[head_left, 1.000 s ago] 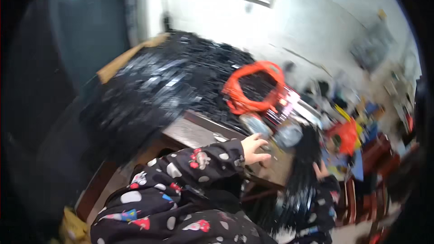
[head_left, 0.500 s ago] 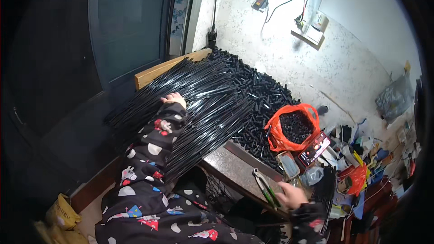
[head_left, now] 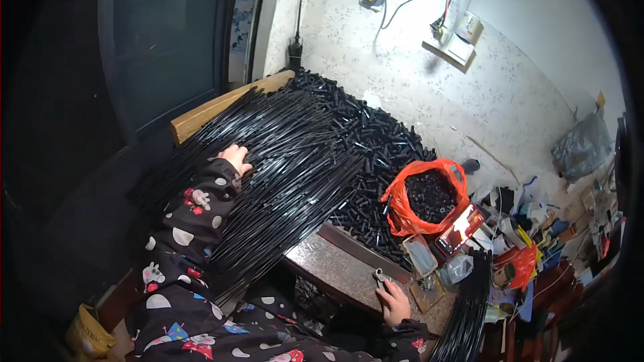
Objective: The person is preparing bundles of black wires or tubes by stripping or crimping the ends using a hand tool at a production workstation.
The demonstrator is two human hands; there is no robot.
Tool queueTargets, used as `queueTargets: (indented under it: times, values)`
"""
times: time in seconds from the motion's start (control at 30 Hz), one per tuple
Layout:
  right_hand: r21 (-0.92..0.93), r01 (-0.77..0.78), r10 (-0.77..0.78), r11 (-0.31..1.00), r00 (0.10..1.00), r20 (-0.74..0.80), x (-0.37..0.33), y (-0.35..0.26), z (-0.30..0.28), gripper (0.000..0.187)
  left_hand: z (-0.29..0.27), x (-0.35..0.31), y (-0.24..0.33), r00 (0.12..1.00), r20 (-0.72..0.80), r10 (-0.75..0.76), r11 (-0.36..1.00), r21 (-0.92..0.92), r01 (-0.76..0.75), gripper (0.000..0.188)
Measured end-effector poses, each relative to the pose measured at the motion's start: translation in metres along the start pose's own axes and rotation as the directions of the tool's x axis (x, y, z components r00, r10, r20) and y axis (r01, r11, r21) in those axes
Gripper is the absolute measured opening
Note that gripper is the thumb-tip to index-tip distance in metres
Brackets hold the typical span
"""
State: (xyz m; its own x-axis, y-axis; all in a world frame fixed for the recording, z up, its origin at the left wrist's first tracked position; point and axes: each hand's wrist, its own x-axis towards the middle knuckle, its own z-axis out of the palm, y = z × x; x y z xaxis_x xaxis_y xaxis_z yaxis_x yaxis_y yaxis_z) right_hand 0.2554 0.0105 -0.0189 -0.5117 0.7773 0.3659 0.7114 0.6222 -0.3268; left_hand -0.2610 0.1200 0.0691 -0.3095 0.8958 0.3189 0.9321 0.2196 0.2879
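My left hand [head_left: 235,158] lies on top of a wide spread of long thin black rods [head_left: 288,181], thumb apart from the fingers. Whether any rod is caught under its curled fingertips cannot be made out. At the front edge of the table my right hand [head_left: 394,303] is closed over the pliers [head_left: 380,277]. Only their metal head shows; the palm and fingers hide the green handles. Beyond the rods is a heap of short black tubes [head_left: 376,127].
An orange plastic bag [head_left: 401,209] of small black parts stands beside a lit phone [head_left: 460,229]. Another bundle of black rods [head_left: 469,308] hangs over the right side. Clutter fills the far right. A wooden board [head_left: 228,106] edges the rods at the back left.
My right hand has moved left onto the pliers and closed over them. My left hand stays on the rods, its fingers more curled. The whole view has shifted slightly.
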Motion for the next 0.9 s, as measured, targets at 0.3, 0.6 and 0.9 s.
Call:
queueTargets:
  times: [0.3, 0.6, 0.9]
  values:
    - [0.004, -0.061, 0.061, 0.998, 0.997, -0.037, -0.005, 0.004, -0.004, 0.033, -0.040, 0.026, 0.012, 0.996, -0.088, 0.012, 0.986, -0.164, -0.026, 0.037]
    - [0.030, -0.033, 0.035, 0.999, 0.996, -0.076, -0.008, 0.018, 0.012, 0.032, -0.122, 0.067, 0.198, 0.969, -0.126, 0.211, 0.502, -0.837, -0.218, 0.030]
    - [0.059, -0.066, 0.070, 0.996, 0.996, -0.060, -0.032, 0.026, -0.003, 0.034, -0.047, -0.025, 0.324, 0.961, -0.251, -0.116, 0.245, -0.945, -0.217, 0.023]
